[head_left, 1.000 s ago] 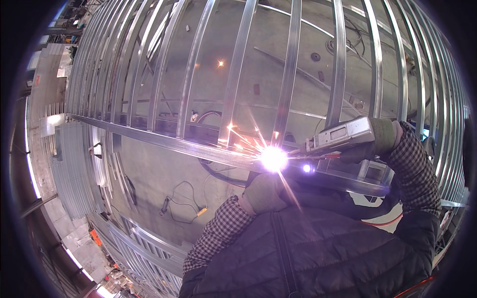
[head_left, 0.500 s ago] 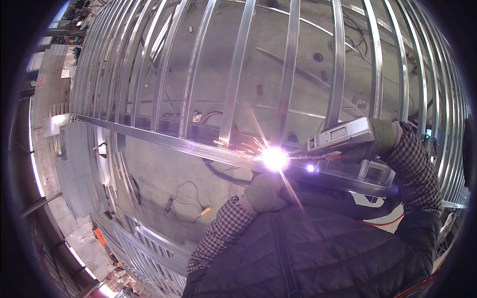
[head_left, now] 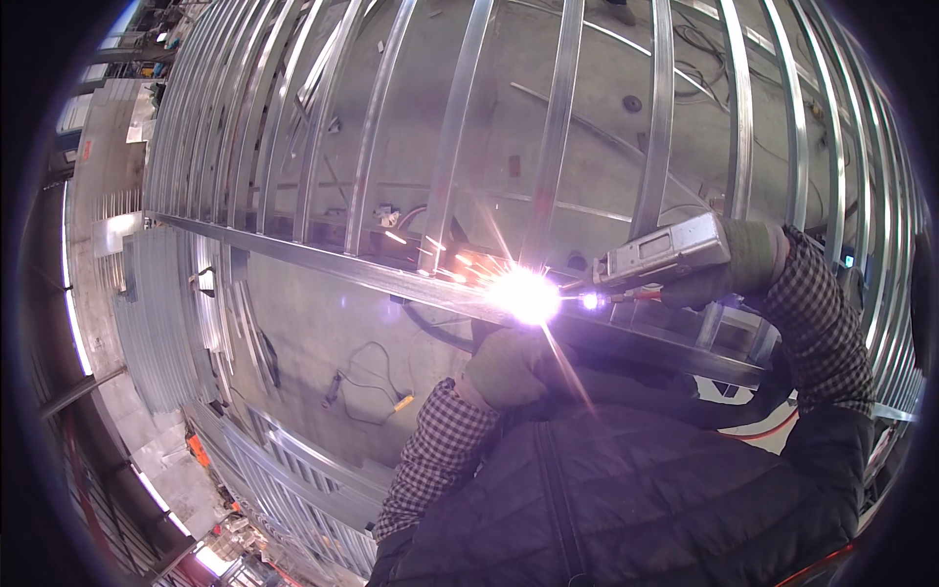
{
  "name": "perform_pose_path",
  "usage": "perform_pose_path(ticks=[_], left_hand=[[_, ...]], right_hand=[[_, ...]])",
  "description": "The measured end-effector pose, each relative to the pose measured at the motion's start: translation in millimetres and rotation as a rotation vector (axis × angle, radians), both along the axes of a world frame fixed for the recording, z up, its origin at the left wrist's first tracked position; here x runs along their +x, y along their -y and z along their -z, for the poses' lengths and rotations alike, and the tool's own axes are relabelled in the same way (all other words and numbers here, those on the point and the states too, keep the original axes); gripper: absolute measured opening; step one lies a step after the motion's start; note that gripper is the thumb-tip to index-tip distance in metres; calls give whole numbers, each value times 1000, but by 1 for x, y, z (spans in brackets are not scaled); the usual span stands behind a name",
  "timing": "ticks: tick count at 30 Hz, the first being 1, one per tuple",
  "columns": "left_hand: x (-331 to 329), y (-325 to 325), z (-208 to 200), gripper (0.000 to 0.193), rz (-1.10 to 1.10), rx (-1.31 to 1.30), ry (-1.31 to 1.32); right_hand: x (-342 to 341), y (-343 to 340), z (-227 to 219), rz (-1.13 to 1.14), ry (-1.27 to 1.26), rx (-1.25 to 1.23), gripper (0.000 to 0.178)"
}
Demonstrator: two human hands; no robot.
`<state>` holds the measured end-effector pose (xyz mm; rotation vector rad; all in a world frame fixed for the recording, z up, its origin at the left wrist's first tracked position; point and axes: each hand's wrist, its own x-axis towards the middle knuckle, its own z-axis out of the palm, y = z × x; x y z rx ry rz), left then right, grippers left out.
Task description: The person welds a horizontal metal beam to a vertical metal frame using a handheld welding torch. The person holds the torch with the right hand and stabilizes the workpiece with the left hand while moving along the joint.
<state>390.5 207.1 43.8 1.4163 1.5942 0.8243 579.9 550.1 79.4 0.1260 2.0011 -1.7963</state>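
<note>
My right hand, in a thick olive glove, is wrapped tight around the rear of a grey box-shaped welding gun, which I hold level and pointing to my left, its nozzle tip just beside a white-hot arc on the long steel rail. The arc sits on the upper edge of that rail, near where an upright bar meets it, and short orange sparks scatter up and to the left. My left hand, gloved the same, is below the arc and close under the rail, the knuckles curled; I cannot tell whether it grips anything, as the glare hides the fingers. Both forearms wear checked sleeves, the right elbow bent high, the left coming up from my dark quilted jacket. A red hose loops under my right arm. Beyond the rail stands a frame of many thin steel bars, and far below lies the concrete floor with a dark cable ending in a small yellow clip. An orange object lies at the lower left, too small to tell what.
</note>
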Motion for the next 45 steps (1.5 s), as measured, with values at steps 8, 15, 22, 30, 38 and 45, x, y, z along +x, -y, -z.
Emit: perform_pose_path(ticks=[8,15,22,30,38,45], left_hand=[[-8,-4,-8,34,-5,28,-6],[-15,-4,-6,48,192,-111,-140],[10,-4,2,49,333,8,-45],[47,-25,-5,48,396,7,104],[101,-50,-5,49,247,-4,124],[148,-49,-10,50,44,-75,25]], right_hand=[[-4,6,-22,-6,-7,76,53],[17,17,-57,97,-179,286,52],[84,52,-108,187,-366,534,58],[128,68,-134,283,-267,543,56],[122,22,-105,160,-129,361,60],[100,-20,-64,19,-194,216,61]])
